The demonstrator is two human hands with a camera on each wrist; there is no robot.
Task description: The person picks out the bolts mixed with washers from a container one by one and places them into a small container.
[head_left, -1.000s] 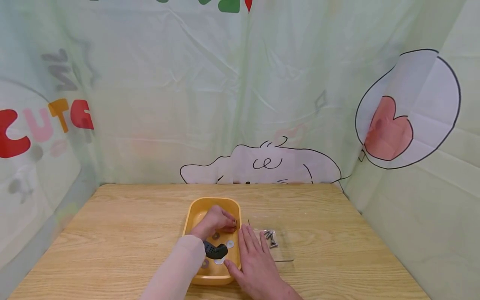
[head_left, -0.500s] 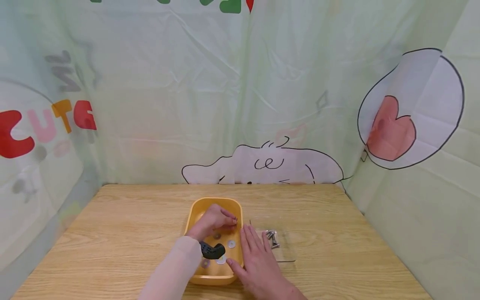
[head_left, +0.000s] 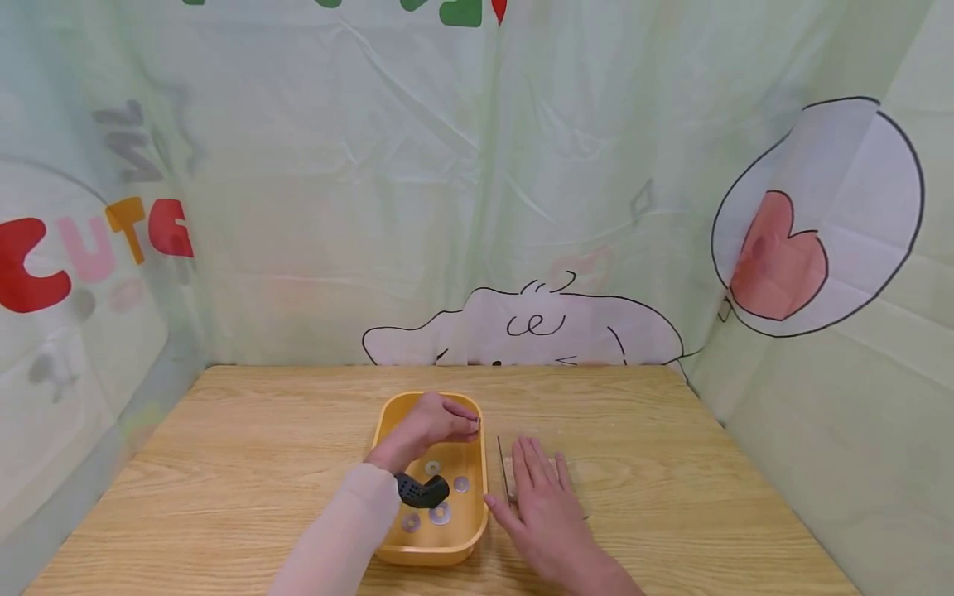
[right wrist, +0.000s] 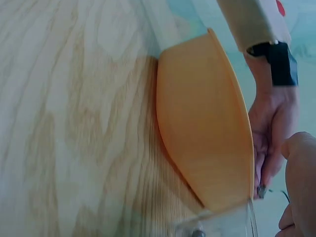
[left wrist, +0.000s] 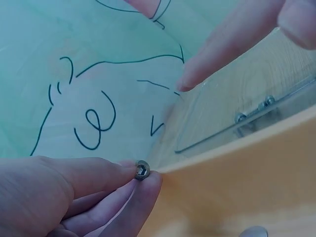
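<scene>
My left hand (head_left: 432,422) is raised at the far right corner of the yellow bin (head_left: 428,550), near its rim. Between thumb and forefinger it pinches a hex socket screw (left wrist: 141,169), whose round head faces the left wrist camera. Several flat washers (head_left: 440,514) lie on the bin's floor. To the right of the bin, my right hand (head_left: 547,513) is held with straight fingers above a clear plastic tray (left wrist: 207,140), covering most of it in the head view. Through the tray's wall, several more screws (left wrist: 254,112) show in the left wrist view.
Both the bin and the tray stand on a wooden table (head_left: 261,463). A printed curtain (head_left: 335,207) hangs behind its back edge and along the sides. A black device (head_left: 422,492) on my left wrist overlaps the bin in the head view.
My left hand has risen with the screw toward the bin's far right rim. My right hand has left the bin's right side and moved right, over the tray, hiding the screws in the head view.
</scene>
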